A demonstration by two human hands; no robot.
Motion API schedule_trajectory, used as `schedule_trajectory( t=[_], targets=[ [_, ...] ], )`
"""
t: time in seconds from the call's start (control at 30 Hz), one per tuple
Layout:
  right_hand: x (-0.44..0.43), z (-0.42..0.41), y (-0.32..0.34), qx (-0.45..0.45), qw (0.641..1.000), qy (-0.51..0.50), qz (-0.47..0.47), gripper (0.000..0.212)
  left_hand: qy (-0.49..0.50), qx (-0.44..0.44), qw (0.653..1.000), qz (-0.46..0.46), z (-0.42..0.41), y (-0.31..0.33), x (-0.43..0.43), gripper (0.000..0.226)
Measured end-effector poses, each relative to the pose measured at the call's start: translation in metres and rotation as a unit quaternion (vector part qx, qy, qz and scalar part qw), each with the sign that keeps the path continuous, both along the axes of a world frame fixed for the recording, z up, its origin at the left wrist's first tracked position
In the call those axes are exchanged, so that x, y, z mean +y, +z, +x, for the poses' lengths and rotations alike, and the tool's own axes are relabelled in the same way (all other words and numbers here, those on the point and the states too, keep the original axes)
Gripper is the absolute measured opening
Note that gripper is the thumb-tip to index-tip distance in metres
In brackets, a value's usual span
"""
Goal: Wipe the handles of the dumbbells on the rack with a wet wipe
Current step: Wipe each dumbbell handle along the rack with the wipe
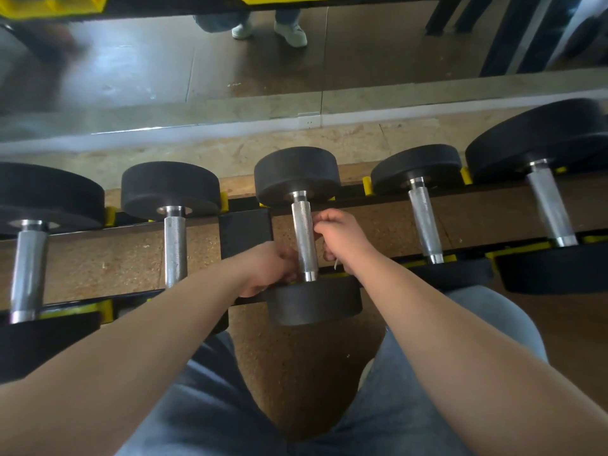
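Several black dumbbells with knurled chrome handles lie across a low black and yellow rack. The middle dumbbell's handle stands between my two hands. My left hand sits at the handle's lower left, fingers curled against its near end. My right hand is on the handle's right side, fingers curled with fingertips touching the metal. A small pale scrap, perhaps the wet wipe, peeks out beneath my right palm; most of it is hidden.
Other dumbbell handles lie to the left, far left, right and far right. A mirror runs along the wall behind the rack. My knees in jeans are below, over brown flooring.
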State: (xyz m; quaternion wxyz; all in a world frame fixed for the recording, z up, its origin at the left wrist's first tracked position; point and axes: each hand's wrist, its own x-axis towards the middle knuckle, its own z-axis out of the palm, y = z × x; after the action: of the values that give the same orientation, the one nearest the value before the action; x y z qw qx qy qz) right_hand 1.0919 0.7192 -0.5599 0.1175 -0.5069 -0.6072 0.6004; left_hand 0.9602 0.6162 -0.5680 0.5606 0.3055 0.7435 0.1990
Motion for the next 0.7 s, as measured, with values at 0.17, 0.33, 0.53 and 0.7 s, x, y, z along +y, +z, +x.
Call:
schedule_trajectory(
  t=[0.17,0.33,0.53,0.7],
  targets=[
    [0.002,0.003,0.002,0.002,1.0,0.01,-0.006,0.014,0.212,-0.201,0.956,-0.025,-0.008,0.003,0.022,0.028],
    [0.001,0.006,0.005,0.003,1.0,0.02,0.007,0.015,0.297,-0.185,0.931,0.107,-0.018,0.013,0.045,0.02],
    [-0.001,0.004,0.007,-0.002,0.999,0.019,0.035,0.018,-0.052,0.079,0.996,-0.004,0.004,0.015,0.003,0.018],
    [-0.001,0.003,0.007,0.001,0.999,0.014,0.051,0.017,0.101,-0.047,0.994,-0.023,0.005,0.013,0.016,0.022]
  ],
)
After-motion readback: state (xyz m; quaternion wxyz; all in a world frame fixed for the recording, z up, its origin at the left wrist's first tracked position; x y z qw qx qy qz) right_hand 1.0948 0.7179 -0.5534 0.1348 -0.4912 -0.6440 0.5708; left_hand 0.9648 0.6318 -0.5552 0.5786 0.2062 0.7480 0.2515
